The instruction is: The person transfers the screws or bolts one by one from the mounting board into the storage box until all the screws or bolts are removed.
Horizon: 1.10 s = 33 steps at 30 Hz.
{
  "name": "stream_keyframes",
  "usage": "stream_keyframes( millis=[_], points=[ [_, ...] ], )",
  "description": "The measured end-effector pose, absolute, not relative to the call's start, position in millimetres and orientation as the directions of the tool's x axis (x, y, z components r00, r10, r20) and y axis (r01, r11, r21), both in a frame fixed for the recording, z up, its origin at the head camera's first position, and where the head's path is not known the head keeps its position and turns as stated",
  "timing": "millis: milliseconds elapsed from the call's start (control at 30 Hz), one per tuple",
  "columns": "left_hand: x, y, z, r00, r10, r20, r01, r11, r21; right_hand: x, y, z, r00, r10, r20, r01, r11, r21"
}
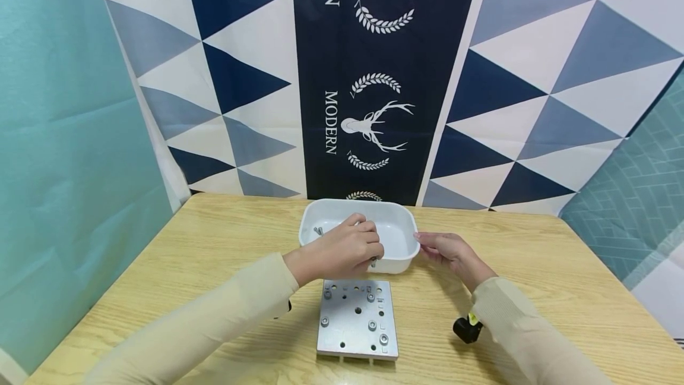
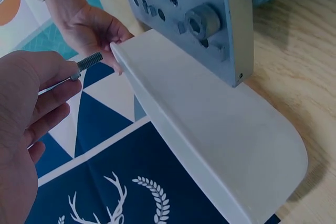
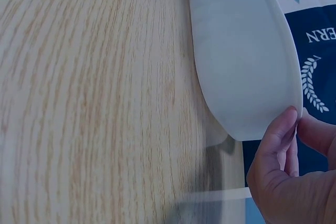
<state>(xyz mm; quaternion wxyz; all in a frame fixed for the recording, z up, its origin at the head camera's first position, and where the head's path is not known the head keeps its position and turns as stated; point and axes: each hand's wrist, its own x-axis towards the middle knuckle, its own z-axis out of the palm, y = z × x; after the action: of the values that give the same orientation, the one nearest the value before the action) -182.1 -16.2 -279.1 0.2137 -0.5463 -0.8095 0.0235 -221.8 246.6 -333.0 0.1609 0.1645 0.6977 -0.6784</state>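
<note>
My left hand (image 1: 342,249) pinches a small socket-head bolt (image 2: 90,62) between thumb and fingers, its threaded end pointing away from them. In the head view this hand is over the near side of a white plastic bin (image 1: 402,261). My right hand (image 1: 450,252) pinches the bin's right rim, thumb on one side and fingers on the other. Another bolt or so (image 1: 319,230) shows inside the bin, partly hidden by the left hand. Close in front of the bin lies a silver metal plate (image 1: 355,334) with drilled holes and several socket-head bolts standing in it.
The wooden table (image 1: 235,230) carries both bin and plate. Behind its far edge hangs a patterned cloth (image 1: 256,76), with a teal sheet (image 1: 80,153) at the left. A small black device (image 1: 467,330) sits by the right sleeve.
</note>
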Motion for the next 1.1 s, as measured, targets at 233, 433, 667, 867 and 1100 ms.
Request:
stream_keyframes(
  millis=[233,433,667,867,1100],
  points=[
    [-192,-16,-278,-0.323,0.882,0.343,0.878,0.415,-0.241,-221,246,-333,-0.895,0.011,-0.446,0.446,0.033,-0.894],
    [-202,-18,-274,-0.356,0.872,0.337,0.886,0.429,-0.174,-222,246,-332,-0.894,0.013,-0.447,0.447,0.042,-0.893],
    [-214,-21,-269,-0.408,0.855,0.321,0.877,0.465,-0.123,-222,247,-332,-0.896,0.016,-0.443,0.444,0.042,-0.895],
    [-223,-21,-266,-0.449,0.839,0.309,0.862,0.497,-0.098,-222,247,-333,-0.892,0.018,-0.453,0.453,0.031,-0.891],
    [-235,-20,-263,-0.488,0.821,0.295,0.844,0.53,-0.08,-221,247,-335,-0.889,0.013,-0.458,0.458,0.023,-0.889]
  ],
)
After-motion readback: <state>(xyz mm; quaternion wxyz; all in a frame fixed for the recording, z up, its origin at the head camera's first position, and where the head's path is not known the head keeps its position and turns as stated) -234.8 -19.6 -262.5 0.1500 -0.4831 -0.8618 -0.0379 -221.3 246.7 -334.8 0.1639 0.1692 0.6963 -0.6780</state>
